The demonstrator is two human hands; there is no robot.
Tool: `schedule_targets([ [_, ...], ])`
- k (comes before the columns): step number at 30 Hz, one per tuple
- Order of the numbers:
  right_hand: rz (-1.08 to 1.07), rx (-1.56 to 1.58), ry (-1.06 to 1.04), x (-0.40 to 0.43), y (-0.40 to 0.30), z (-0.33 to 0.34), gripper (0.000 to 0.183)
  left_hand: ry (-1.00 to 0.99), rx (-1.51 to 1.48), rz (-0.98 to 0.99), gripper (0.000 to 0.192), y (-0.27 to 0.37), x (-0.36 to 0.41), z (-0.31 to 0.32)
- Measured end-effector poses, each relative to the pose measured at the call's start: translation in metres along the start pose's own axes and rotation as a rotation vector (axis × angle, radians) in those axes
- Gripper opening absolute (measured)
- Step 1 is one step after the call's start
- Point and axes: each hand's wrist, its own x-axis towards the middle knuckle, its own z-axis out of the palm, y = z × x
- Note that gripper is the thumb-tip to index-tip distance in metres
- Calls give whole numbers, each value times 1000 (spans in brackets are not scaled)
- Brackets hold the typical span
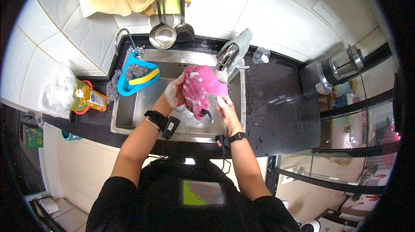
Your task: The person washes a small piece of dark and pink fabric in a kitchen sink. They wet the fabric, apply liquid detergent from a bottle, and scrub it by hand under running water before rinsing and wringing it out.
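A soapy pink cloth (199, 86) hangs bunched over the stainless steel sink (139, 115), with patches of white foam on it and a dark cord or loop at its lower end. My left hand (175, 92), covered in suds, grips the cloth's left side. At its lower right edge, my right hand (227, 110) has foamy fingertips pinching the cloth. The metal faucet (227, 57), with a grey-green cloth draped over it, stands just behind and to the right of the pink cloth.
A blue corner caddy (124, 86) holds a yellow sponge (144, 77) and steel wool. Left of the sink stands a bottle of yellow liquid (94, 99). Ladles (165, 36) hang behind. On the right are a clear plastic bottle (261, 55) and a blender (345, 63).
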Motion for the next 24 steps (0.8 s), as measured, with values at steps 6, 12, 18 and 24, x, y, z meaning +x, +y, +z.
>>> schedule_targets([
  [6, -29, 145, -142, -1, -6, 15, 33, -122, -104, 2, 43, -3, -6, -8],
  [12, 5, 237, -209, 25, 14, -24, 32, -323, -381, -87, 46, -3, 0, -14],
  [18, -311, 163, -2, 11, -41, -19, 14, 195, 276, 0, 51, 14, -18, -20],
  [24, -448, 143, 112, -1, -81, -45, 16, 329, 791, -117, 70, 7, -16, -65],
])
